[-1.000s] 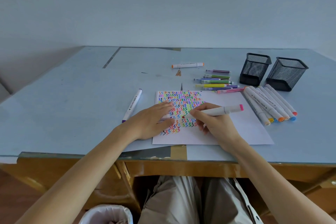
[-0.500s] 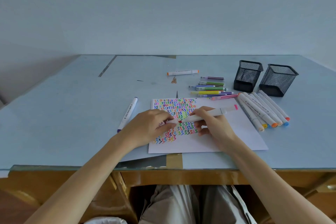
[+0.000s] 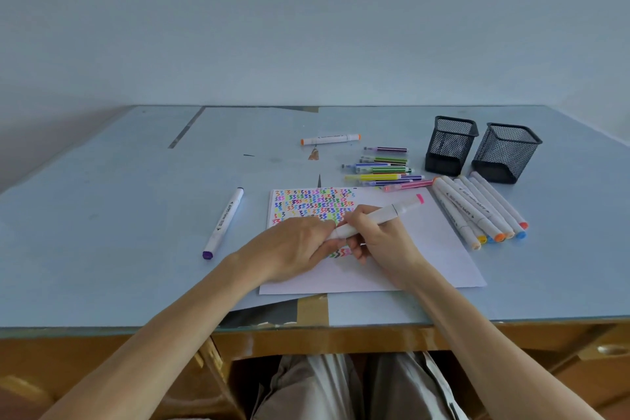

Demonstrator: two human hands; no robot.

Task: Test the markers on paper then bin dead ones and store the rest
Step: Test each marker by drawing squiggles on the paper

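We hold the pink marker [image 3: 378, 216] in our right hand [image 3: 381, 242], fingers curled round its barrel in a writing grip, the pink end pointing up and away to the right. Our left hand [image 3: 296, 245] meets its lower end, fingers closed around it; we judge that we are putting the cap on or taking it off, but the hand covers the tip and we cannot tell which. Both hands sit over the paper [image 3: 426, 249], where rows of coloured zigzags fill the upper left part, so testing looks well along.

The sorting seems deliberate. A row of thick markers [image 3: 477, 211] lies just right of the paper, near the two mesh cups [image 3: 450, 147], which are probably meant for storage. Thin pens [image 3: 385, 169] lie in a bunch behind the paper. A purple marker [image 3: 223, 223] rests apart on the left of the table [image 3: 102, 215], and an orange marker [image 3: 330, 139] lies farther back; whether these two are set aside as dead we cannot say.

No bin shows in view. The zigzags under our hands are hidden, and the print on the barrels is too small to read. We cannot see into the cups.
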